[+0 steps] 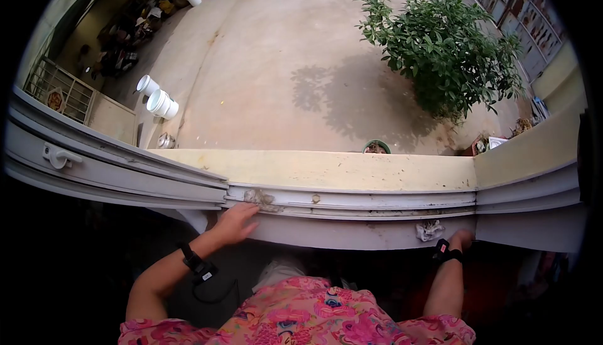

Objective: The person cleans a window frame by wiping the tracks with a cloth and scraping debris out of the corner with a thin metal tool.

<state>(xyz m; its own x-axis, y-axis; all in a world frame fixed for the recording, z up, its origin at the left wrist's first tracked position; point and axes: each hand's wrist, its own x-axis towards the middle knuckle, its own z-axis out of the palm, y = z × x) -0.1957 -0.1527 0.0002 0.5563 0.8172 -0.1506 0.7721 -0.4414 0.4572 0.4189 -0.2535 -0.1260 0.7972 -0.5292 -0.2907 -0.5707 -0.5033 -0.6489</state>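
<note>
My left hand (pixel 236 224) lies at the left part of the window sill (pixel 333 232), its fingers stretched to the edge of the sliding track (pixel 389 198) and its thumb apart. Just beyond the fingertips, a grey-brown clump of dirt (pixel 259 197) sticks to the track. At the sill's right end is my right hand (pixel 463 239), close to the corner; its fingers are mostly hidden, so I cannot see whether they grip anything. A crumpled whitish wad (pixel 429 230), cloth or paper, rests on the sill left of that hand.
A sliding window frame (pixel 113 172) with a latch (pixel 61 156) is on the left. Outside, a yellow ledge (pixel 352 170) borders a concrete yard with a leafy shrub (pixel 446 49), white buckets (pixel 162 104) and a green pot (pixel 377 147). Wristbands are on both arms.
</note>
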